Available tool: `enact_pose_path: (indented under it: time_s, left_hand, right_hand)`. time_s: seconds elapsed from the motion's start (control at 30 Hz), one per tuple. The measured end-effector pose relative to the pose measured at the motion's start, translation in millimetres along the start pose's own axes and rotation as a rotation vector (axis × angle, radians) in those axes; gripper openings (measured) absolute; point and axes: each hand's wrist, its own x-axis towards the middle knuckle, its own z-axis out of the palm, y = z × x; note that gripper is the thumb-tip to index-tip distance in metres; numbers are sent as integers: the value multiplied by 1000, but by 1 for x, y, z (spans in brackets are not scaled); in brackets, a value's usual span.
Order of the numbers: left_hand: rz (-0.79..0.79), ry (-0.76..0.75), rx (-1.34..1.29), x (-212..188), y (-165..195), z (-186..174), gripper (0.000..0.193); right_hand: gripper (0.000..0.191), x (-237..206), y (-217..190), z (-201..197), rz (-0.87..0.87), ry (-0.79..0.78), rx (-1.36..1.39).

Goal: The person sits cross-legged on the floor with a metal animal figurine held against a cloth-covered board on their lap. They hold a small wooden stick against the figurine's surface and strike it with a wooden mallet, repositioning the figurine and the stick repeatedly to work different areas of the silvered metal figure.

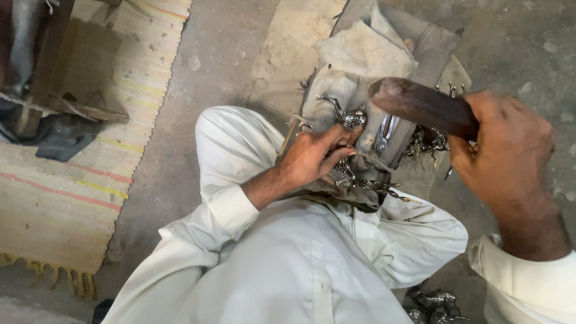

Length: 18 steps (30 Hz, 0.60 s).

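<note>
My left hand (315,157) pinches a small shiny metal figure (348,117) and presses it against a cloth-covered block (366,66) that rests in front of my lap. My right hand (507,150) is raised at the right and grips a dark wooden mallet (420,105), whose rounded head hangs just above the figure. A slim metal tool (385,133) lies on the cloth right of the figure. More silvery metal pieces (427,143) sit behind the mallet. I sit on the floor in white clothes.
A striped woven mat (84,180) with a fringe covers the floor at left, bearing a wooden piece (57,66) and dark cloth (57,137). Several more silvery castings (433,303) lie by my right knee. Bare concrete floor (222,54) surrounds the block.
</note>
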Motion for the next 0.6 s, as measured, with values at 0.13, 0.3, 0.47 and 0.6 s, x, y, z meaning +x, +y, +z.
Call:
enact_pose_path:
  time_s: [0.13,0.3,0.47,0.6]
  left_hand:
    - [-99,92,28,-6,-5,5,32]
    - [-131,152,-40,-14,-9,16,32]
    - [-76,163,-4,-16,-9,17,31]
    - [-113,138,-24,-12,-7,16,31]
  right_hand:
    - [41,8,-10,-3,-74,-45,-208]
    - [39,12,-8,-9,-13,94,-4]
    - [38,14,-13,-15,-124,-6,-233]
    - [44,21,-20,-19,-60,-107,-208]
